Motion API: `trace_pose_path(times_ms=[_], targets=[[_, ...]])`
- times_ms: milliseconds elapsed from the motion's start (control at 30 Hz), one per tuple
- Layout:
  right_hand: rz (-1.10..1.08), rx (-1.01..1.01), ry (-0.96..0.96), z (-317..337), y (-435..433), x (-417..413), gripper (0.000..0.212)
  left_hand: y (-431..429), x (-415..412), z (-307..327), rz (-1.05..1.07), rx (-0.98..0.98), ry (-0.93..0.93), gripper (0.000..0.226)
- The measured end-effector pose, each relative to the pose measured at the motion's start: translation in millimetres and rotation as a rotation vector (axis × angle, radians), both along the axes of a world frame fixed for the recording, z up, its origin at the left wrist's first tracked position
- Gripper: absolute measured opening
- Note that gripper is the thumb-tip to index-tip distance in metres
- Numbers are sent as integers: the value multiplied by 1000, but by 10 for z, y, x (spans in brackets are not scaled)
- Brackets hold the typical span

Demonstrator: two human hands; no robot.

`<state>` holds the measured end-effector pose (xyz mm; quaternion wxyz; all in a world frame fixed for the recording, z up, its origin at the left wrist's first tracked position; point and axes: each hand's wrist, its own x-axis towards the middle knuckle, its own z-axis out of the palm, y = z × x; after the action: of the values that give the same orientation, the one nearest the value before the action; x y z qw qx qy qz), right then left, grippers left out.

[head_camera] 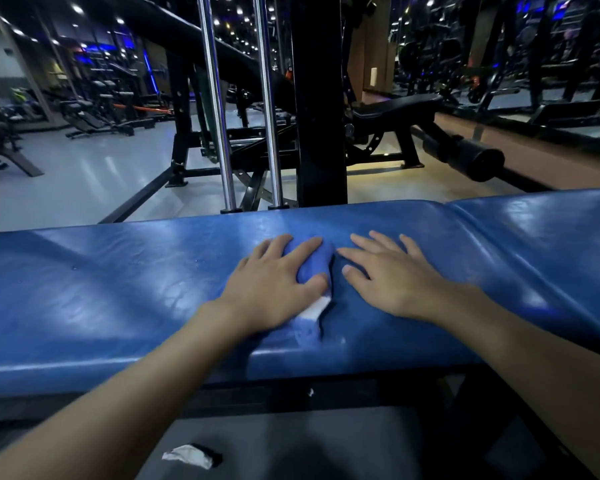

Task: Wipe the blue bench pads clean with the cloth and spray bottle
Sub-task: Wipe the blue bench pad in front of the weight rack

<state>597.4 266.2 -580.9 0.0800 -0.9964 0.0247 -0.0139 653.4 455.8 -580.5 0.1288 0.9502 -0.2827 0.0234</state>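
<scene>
A crumpled white paper scrap [187,455] lies nearest on the dark floor, at 6 o'clock below the bench. Above it, the long glossy blue vinyl bench pad [118,289] runs from 9 to 3 o'clock, its creased surface streaked with light. At its middle the left hand [274,289] curls fingers and thumb over a bunched blue cloth [314,268] with a white tag [314,308] at its near end. The cloth's long axis runs 6 to 12 o'clock, across the pad. Just beside it at 3 o'clock, the right hand [392,278] lies flat on the pad, fingers straight and spread. A second blue pad [551,237] adjoins at 3 o'clock. Beyond stand two chrome guide rods [215,116] and a black steel upright [321,98].
</scene>
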Motion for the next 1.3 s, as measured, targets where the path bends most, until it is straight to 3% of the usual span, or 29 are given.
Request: trace_pose_path(times_ms=[367,633,800,933,1033,1200,1300], targets=[[11,19,-41,-155,-46,63,53,-499,1578,1,147,-13,24,65],[1,27,-33,-127,-32,27,53,-264,826,-5,61,-31,-18,59],[-15,7,-29,-112,-20,19,55,129,-74,-16,-4,17,-61,84],[-14,2,-9,-85,-7,-12,55,335,-525,-73,-21,53,-138,83],[-20,-54,-14,-9,26,44,52,328,-484,-57,-10,27,-110,83],[-24,138,-97,52,159,260,50,153,149,-43,23,-44,-32,74],[-1,39,-15,-91,183,312,55,-7,703,-59,54,-44,-33,60]])
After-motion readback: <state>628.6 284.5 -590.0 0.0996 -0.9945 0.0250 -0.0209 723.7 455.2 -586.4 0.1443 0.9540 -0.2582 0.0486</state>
